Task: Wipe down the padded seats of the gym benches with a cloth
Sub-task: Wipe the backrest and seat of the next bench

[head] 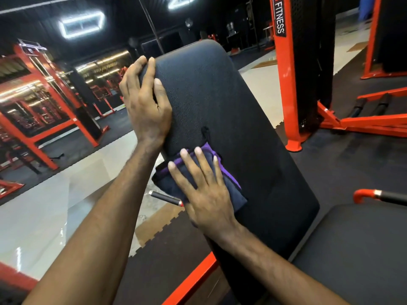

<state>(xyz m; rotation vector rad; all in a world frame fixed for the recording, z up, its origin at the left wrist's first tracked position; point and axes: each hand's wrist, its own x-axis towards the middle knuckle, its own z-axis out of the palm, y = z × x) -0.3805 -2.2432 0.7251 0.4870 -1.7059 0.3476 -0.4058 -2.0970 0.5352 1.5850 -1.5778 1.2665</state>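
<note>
Orange-framed gym machines (286,84) stand on dark rubber floor mats (352,155) under white ceiling lights (81,25).

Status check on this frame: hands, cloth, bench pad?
Left hand grips back pad edge. Right hand flat, pressing cloth on pad. Nothing in the way.

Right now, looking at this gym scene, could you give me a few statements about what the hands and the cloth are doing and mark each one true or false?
1. The right hand presses flat on the cloth with its fingers spread. True.
2. The cloth lies on the floor beside the bench. False: it lies against the black back pad, under the right hand.
3. The left hand grips the upper left edge of the back pad. True.
4. The cloth is plain white. False: it is dark with a purple part.
5. The seat pad at lower right has a hand on it. False: no hand touches it.
</note>
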